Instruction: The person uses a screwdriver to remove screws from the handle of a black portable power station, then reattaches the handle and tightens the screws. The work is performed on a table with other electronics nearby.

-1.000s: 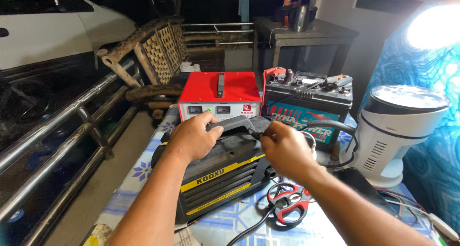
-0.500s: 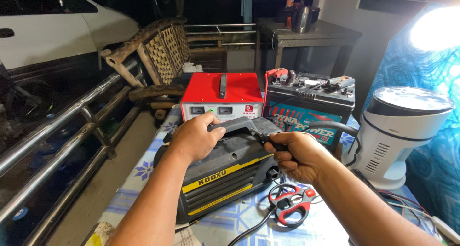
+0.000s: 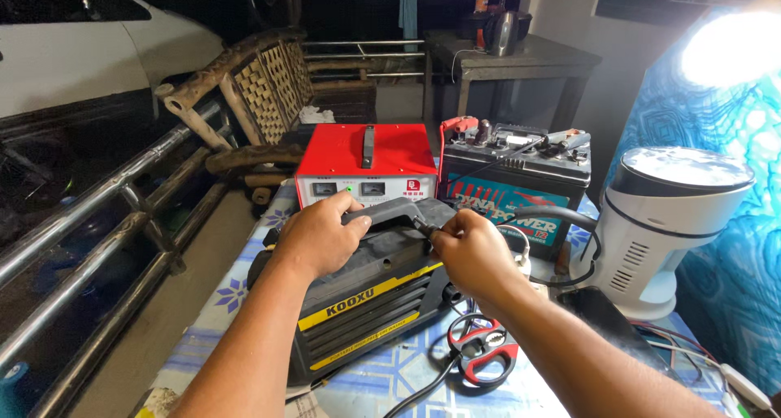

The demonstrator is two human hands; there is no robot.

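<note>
The black machine [image 3: 366, 292] lies on the worktop [image 3: 399, 377] — left hand [image 3: 319, 237] fingers closed on its handle [image 3: 390, 213], right hand [image 3: 470, 253] fingers pinching the handle's end — before a red box [image 3: 366, 161].

Left hand [image 3: 319, 237] fingers curled out of sight behind the black machine's [image 3: 358, 292] handle — white car [image 3: 89, 52] cropped at frame edge
</note>
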